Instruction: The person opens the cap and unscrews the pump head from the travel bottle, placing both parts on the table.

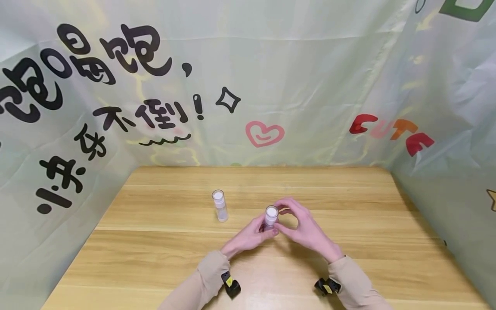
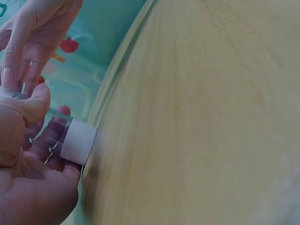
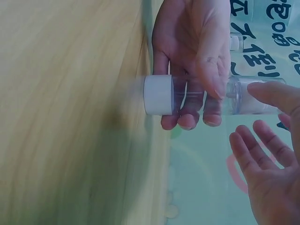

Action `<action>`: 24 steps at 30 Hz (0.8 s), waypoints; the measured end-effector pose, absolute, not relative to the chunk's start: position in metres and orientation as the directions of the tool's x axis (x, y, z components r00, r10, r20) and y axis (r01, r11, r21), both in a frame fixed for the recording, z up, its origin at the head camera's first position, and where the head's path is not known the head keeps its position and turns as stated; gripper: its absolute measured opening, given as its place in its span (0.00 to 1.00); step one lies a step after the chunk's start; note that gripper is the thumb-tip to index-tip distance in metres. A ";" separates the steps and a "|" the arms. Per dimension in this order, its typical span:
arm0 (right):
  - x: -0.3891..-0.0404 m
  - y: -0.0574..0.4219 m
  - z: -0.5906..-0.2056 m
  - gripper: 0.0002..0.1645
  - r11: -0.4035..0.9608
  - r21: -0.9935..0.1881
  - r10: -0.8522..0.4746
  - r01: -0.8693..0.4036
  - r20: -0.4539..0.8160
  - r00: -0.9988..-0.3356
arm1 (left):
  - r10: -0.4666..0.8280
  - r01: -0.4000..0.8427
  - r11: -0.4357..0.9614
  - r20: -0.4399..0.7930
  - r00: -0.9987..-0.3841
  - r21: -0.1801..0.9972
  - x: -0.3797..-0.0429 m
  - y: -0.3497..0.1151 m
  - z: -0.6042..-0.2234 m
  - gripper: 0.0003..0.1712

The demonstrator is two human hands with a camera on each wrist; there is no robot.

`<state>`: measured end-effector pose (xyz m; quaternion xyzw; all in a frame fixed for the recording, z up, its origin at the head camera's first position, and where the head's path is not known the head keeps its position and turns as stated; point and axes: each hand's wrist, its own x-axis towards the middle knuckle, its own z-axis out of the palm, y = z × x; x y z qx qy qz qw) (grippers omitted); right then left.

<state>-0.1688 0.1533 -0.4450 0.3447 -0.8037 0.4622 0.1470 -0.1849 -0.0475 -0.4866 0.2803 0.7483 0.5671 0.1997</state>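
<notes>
Over the middle of the table, my left hand (image 1: 253,234) holds a small clear bottle (image 3: 185,96) with its fingers and thumb curled round the body. The bottle has a white base (image 2: 78,142), a white top part and a clear cap (image 3: 258,96) over it. My right hand (image 1: 304,226) is at the cap, thumb and index finger on either side of it; its other fingers (image 3: 248,147) are spread apart from the bottle. A second similar bottle (image 1: 220,206) stands upright on the table, left of my hands.
The wooden table (image 1: 155,258) is enclosed by a pale printed cloth (image 1: 310,86) at the back and both sides. A black wrist device (image 1: 231,285) sits on my left cuff, and another black wrist device (image 1: 327,286) on my right.
</notes>
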 end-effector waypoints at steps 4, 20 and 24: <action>-0.169 0.151 -0.443 0.32 0.304 -0.663 -0.417 -0.684 0.552 -0.721 | 0.654 0.202 0.195 0.026 -0.756 0.960 -0.185 -0.047 -0.486 0.34; -0.170 0.147 -0.440 0.27 0.253 -0.708 -0.436 -0.660 0.525 -0.731 | 0.659 0.223 0.205 0.034 -0.751 0.953 -0.186 -0.047 -0.487 0.32; -0.170 0.147 -0.441 0.27 0.248 -0.708 -0.431 -0.661 0.531 -0.730 | 0.659 0.223 0.207 0.033 -0.751 0.953 -0.185 -0.047 -0.487 0.32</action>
